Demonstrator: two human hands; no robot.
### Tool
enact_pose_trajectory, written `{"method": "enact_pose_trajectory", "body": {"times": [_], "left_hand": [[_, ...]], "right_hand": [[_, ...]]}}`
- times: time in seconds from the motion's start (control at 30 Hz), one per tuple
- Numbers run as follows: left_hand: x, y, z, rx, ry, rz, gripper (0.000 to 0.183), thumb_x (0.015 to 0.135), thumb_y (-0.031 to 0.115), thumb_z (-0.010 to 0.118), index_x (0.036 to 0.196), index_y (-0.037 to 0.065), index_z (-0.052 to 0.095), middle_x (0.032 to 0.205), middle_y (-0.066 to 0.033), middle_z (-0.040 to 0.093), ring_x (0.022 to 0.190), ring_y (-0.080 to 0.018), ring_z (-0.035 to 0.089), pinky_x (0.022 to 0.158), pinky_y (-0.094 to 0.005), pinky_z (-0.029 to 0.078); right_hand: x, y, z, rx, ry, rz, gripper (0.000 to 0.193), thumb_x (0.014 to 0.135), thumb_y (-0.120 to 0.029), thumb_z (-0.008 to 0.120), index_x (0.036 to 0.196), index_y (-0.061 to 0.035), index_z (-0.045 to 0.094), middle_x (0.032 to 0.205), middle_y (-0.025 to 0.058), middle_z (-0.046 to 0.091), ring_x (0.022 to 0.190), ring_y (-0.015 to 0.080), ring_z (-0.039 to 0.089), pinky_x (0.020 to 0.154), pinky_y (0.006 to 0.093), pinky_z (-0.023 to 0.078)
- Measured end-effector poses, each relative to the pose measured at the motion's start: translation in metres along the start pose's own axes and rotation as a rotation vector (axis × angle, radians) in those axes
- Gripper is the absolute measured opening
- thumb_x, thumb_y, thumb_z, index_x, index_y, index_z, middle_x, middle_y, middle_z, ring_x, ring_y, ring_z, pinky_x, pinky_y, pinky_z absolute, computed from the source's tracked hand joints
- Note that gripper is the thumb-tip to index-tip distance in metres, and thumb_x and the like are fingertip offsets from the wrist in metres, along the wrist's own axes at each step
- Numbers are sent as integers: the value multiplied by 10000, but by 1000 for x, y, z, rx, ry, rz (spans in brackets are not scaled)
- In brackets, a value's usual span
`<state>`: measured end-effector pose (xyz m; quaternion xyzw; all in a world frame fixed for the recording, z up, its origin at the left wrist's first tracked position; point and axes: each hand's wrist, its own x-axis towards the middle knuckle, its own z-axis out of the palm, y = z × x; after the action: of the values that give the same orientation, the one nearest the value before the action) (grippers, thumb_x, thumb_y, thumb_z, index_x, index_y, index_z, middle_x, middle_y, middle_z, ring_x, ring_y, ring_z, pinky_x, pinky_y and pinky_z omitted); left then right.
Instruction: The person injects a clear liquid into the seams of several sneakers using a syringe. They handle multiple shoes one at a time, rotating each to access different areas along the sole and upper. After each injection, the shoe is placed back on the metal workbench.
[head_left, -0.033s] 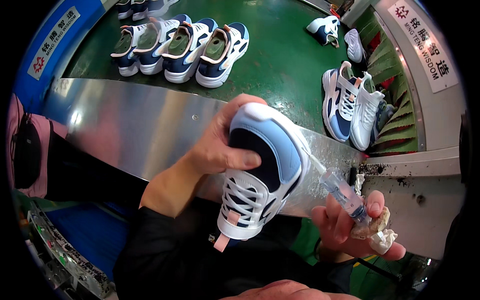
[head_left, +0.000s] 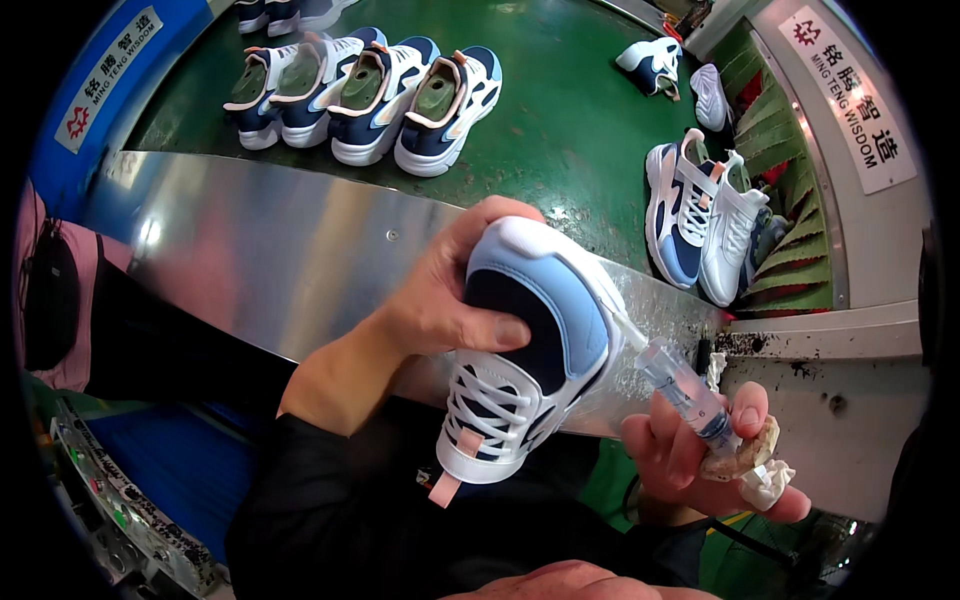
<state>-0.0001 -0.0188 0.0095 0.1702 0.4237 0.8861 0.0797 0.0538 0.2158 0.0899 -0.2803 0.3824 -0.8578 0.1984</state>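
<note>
My left hand [head_left: 450, 290] grips a sneaker [head_left: 545, 300] by its toe, thumb across the dark mesh and fingers behind the sole. The shoe is white, navy and light blue, with white laces and a pink pull tab hanging toward me. In my right hand [head_left: 690, 450] is a clear plastic syringe [head_left: 685, 395] with pinkish-clear contents. Its white nozzle [head_left: 628, 330] meets the seam between sole and upper, at the toe's right side. Wrapping [head_left: 740, 455] and a crumpled white wad [head_left: 768, 484] sit around the syringe's rear, by my fingers.
A metal ledge [head_left: 270, 240] runs along the green conveyor surface [head_left: 560, 130]. Several sneakers [head_left: 437, 110] stand in a row at the far left. More shoes [head_left: 685, 215] lie at the right, beside green flaps [head_left: 800, 220]. A person in pink and black [head_left: 70, 300] is at the left.
The sneaker has shifted slightly right and down in my left hand. The syringe has moved slightly left, its nozzle now closer against the shoe's edge.
</note>
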Motion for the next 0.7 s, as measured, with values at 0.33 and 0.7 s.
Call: {"method": "enact_pose_trajectory", "body": {"times": [0.33, 0.7], "left_hand": [[-6, 0, 3, 0, -70, 42, 722, 550, 133, 829, 1172, 90, 465, 1067, -123, 570, 1017, -219, 555, 858, -356, 458], [-3, 4, 3, 52, 46, -10, 740, 553, 190, 814, 1184, 70, 446, 1056, -96, 570, 981, -193, 561, 846, -320, 456]], "right_hand": [[13, 8, 9, -84, 56, 16, 809, 652, -782, 571, 1112, -125, 462, 812, 161, 615, 682, 224, 422, 704, 376, 331], [5, 7, 3, -132, 81, -32, 795, 658, -740, 615, 1123, -109, 481, 864, 168, 612, 783, 235, 440, 701, 353, 338]]}}
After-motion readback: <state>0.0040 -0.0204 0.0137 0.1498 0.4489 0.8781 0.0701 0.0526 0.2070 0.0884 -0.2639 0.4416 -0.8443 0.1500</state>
